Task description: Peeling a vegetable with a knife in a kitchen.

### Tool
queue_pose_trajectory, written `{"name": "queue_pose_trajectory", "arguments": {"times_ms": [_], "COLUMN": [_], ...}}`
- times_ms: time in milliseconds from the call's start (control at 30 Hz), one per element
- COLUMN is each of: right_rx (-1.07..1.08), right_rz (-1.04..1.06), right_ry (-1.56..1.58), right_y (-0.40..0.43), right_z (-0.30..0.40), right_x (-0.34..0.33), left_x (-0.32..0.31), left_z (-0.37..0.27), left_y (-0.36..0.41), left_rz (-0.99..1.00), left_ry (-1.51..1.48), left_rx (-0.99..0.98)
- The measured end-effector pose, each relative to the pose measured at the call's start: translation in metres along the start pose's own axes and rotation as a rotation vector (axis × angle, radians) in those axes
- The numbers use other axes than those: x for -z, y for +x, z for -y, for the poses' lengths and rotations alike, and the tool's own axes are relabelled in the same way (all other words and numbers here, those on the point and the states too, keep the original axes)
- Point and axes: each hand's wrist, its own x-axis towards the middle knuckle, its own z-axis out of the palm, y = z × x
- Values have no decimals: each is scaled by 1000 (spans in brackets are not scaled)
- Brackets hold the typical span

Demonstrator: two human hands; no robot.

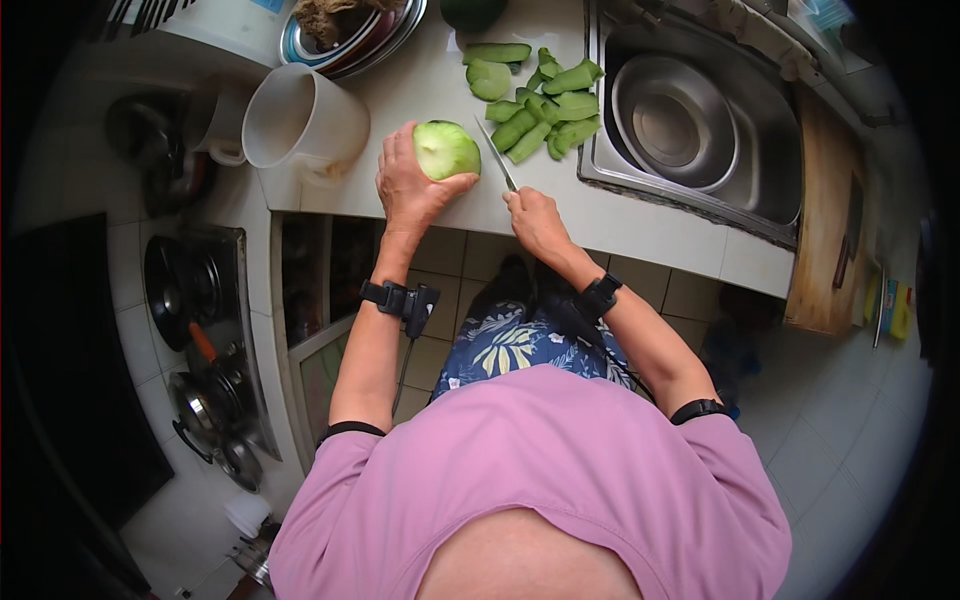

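Note:
My left hand (409,172) grips a round, pale green peeled vegetable (448,151) from its left side, thumb along the near edge. A dark strip of rind shows at its far top edge. My right hand (538,219) holds a knife (496,155) by the handle. Its blade points away from me, just right of the vegetable and apart from it. Beyond the knife, green peelings (541,116) lie in a loose heap on the white counter (405,82). A round cut slice (489,79) rests at the heap's left.
A stainless sink (772,142) holds a metal basin (675,120) at right. A wooden board (829,225) stands beside it. A translucent plastic jug (330,116) and stacked bowls (390,41) are at left. A dark green vegetable (472,11) sits at the back. Pans are on a stove (225,337).

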Motion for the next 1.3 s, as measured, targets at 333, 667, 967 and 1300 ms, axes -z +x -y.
{"name": "queue_pose_trajectory", "arguments": {"times_ms": [333, 667, 967, 1300], "right_rx": [93, 98, -20, -9], "right_rz": [-143, -139, -82, -125], "right_ry": [48, -47, -106, -43], "right_y": [-32, -28, -12, 12], "right_z": [24, 31, 36, 11], "right_x": [0, -10, -10, -31], "left_x": [1, 5, 5, -1], "left_z": [-7, 10, 3, 2], "left_y": [4, 8, 8, 8], "left_rz": [33, 132, 111, 77], "left_ry": [42, -35, 18, 37], "left_rx": [41, -124, -97, -120]}}
